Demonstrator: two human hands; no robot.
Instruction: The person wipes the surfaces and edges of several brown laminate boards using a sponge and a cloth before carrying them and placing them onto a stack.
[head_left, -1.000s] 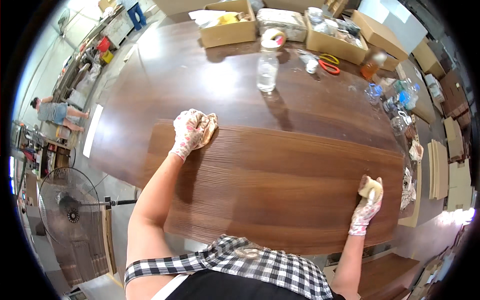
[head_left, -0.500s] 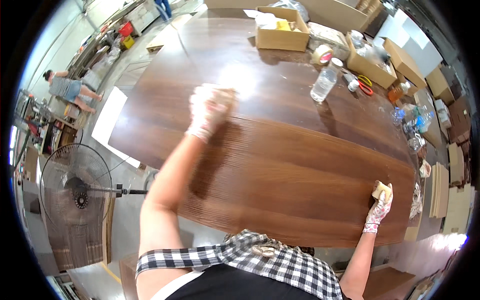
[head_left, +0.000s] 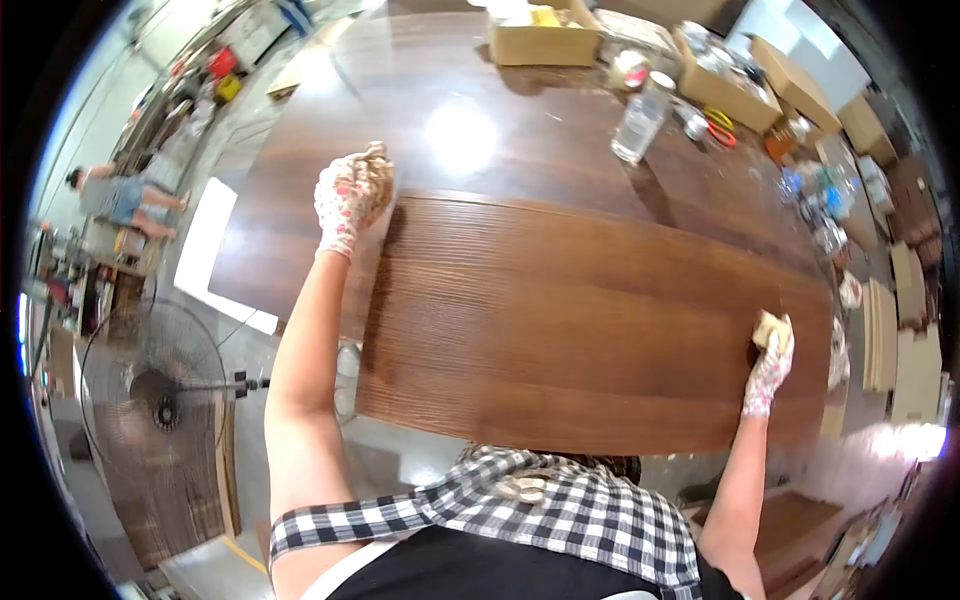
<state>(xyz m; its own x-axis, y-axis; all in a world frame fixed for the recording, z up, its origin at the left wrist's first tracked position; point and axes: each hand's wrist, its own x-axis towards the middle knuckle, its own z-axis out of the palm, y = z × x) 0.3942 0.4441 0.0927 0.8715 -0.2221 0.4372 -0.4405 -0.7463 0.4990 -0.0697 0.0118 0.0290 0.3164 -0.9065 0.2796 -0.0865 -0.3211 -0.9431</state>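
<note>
A wide brown wood-grain panel (head_left: 580, 330) lies across the near part of a dark, glossy tabletop (head_left: 540, 150). My left hand (head_left: 340, 205), in a white glove with a red pattern, is closed on a crumpled brown-stained cloth (head_left: 378, 180) by the panel's far left corner. In a matching glove, my right hand (head_left: 770, 375) grips a pale yellow sponge (head_left: 768, 330) near the panel's right end. The sponge's underside is hidden. Streaky, wet-looking grain shows on the panel's left part; the right part looks smoother.
A clear bottle (head_left: 642, 118) stands beyond the panel, near scissors (head_left: 720, 128) and a tape roll (head_left: 630, 68). Cardboard boxes (head_left: 545, 45) line the far edge. Plastic bottles (head_left: 835, 195) crowd the right. A fan (head_left: 155, 385) stands at left; another person (head_left: 120, 200) is farther off.
My left hand has moved left with the cloth, from over the panel's far edge to its far left corner. My right hand stays near the right end with the sponge. The view has shifted slightly.
</note>
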